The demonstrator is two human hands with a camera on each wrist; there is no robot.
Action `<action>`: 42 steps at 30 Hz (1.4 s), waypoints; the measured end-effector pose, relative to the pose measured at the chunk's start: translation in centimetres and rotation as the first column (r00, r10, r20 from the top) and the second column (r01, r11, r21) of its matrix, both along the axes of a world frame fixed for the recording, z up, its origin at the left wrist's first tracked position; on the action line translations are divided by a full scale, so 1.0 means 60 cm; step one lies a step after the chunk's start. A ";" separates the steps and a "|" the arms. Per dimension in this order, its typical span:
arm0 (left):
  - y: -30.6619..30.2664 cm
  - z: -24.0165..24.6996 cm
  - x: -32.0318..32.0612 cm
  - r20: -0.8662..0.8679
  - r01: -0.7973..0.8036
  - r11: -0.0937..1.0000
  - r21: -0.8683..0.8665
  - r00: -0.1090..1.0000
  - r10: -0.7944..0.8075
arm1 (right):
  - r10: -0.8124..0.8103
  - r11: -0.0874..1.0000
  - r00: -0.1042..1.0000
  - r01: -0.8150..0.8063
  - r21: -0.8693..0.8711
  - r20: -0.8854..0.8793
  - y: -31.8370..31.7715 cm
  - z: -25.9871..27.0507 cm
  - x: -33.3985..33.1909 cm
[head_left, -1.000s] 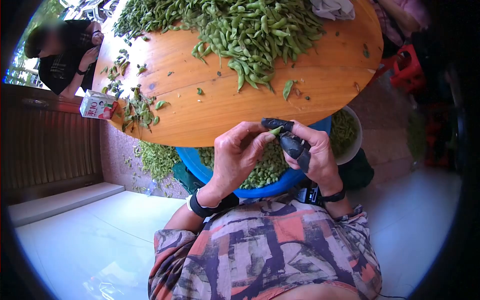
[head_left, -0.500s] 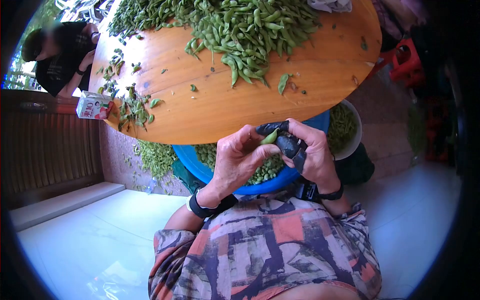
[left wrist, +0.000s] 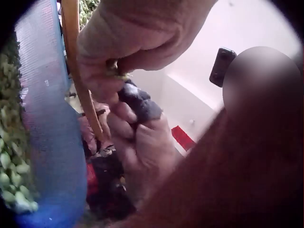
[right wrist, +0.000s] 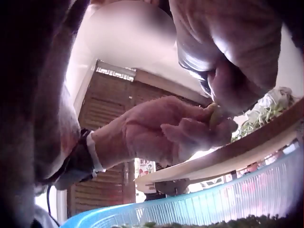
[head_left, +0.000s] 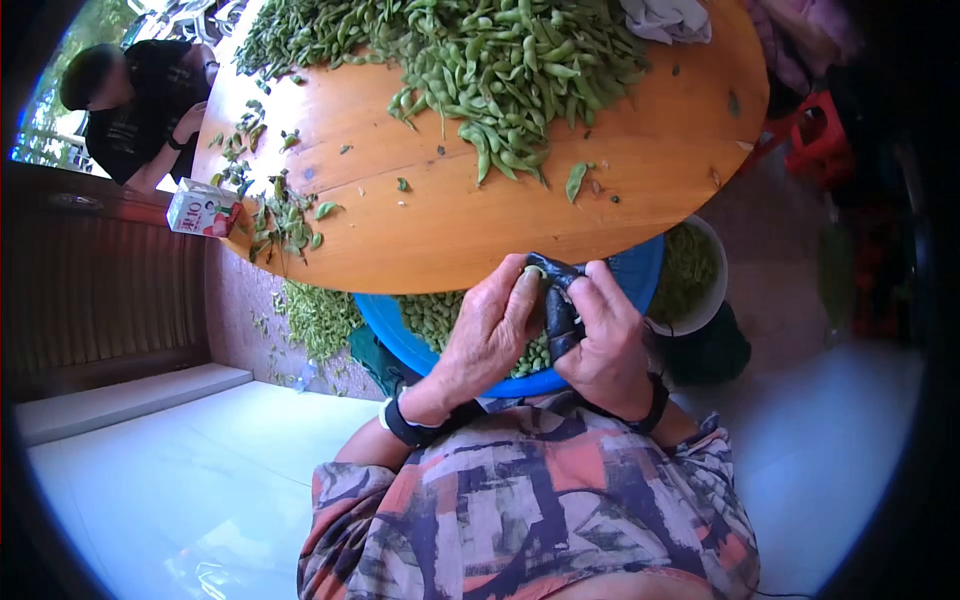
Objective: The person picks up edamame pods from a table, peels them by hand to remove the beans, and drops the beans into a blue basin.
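Above a blue basin point(head_left: 400, 345) of green beans, the left hand point(head_left: 490, 325) pinches a green pod point(head_left: 537, 270) between thumb and fingers. The right hand point(head_left: 605, 345), with black wrapping on its thumb and index finger, meets the left fingertips at the pod; its other fingers are curled. In the right wrist view the left hand point(right wrist: 166, 126) holds the pod point(right wrist: 216, 116) against the right hand point(right wrist: 232, 61). In the left wrist view the pod point(left wrist: 116, 71) is mostly hidden between the left hand point(left wrist: 137, 33) and the right hand point(left wrist: 147, 137).
A wooden table point(head_left: 350, 230) bears a large heap of pods point(head_left: 520, 80), leafy scraps point(head_left: 283, 225), a drink carton point(head_left: 200, 208) and a pale cloth point(head_left: 668, 18). A white bucket point(head_left: 718, 290) of pods stands at the right. Another person point(head_left: 150, 110) sits at the left.
The right hand has turned, its knuckles now facing up and its wrapped digits spread differently. The left fingers have closed further over the pod, which shows less than before.
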State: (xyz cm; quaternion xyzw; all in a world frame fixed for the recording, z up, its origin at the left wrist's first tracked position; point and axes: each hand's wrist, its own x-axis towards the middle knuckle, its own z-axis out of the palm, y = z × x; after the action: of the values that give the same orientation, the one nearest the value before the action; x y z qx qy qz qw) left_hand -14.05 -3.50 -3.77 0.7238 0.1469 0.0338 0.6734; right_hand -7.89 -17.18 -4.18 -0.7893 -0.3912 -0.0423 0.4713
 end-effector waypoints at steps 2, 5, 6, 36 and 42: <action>-0.009 -0.005 0.001 -0.060 -0.085 0.995 -0.052 0.995 0.082 | 0.014 1.000 1.000 -0.014 0.012 0.020 0.003 -0.003 -0.007; -0.025 -0.019 0.005 0.000 -0.220 0.963 -0.157 0.975 0.223 | 0.020 0.999 0.999 -0.021 0.035 0.043 0.011 -0.018 -0.001; -0.026 -0.017 0.004 -0.003 -0.220 0.963 -0.157 0.975 0.223 | 0.006 0.999 0.999 -0.009 0.049 0.046 0.011 -0.022 0.002; 0.152 0.019 0.063 -0.111 -0.061 0.998 0.019 0.992 0.063 | -0.300 0.950 0.935 0.274 -0.150 -0.191 -0.097 0.023 0.092; 0.053 0.009 0.035 -0.064 -0.130 0.915 -0.382 0.991 0.114 | -0.018 1.000 0.949 0.020 0.002 -0.314 -0.032 0.036 0.072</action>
State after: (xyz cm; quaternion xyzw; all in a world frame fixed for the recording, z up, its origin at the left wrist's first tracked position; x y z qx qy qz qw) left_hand -11.94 -0.34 -3.25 0.5674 0.2091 0.0317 0.7959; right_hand -3.54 -19.08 -2.04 -0.7884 -0.3035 0.0783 0.5293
